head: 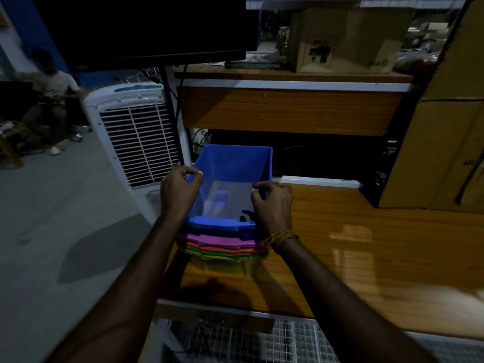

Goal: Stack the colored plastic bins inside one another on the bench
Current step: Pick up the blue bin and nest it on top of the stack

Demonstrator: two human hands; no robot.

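Observation:
A blue bin [235,166] sits on top of a nest of bins on the wooden bench [366,244], near its left end. Below it show the rims of a purple bin [220,238], an orange bin [222,248], a green bin [222,254] and a yellow bin [222,265] at the bottom. My left hand [179,189] pinches the blue bin's left wall at the rim. My right hand [272,203] grips its right wall, with yellow cords around the wrist. The blue bin is tipped, its far end raised.
A white air cooler [136,132] stands left of the bench. A wooden shelf [288,108] rises behind the bins, carrying a cardboard box [340,40]. More cardboard [445,153] leans at the right. A dark monitor [144,27] hangs overhead. A seated person [49,95] is far left.

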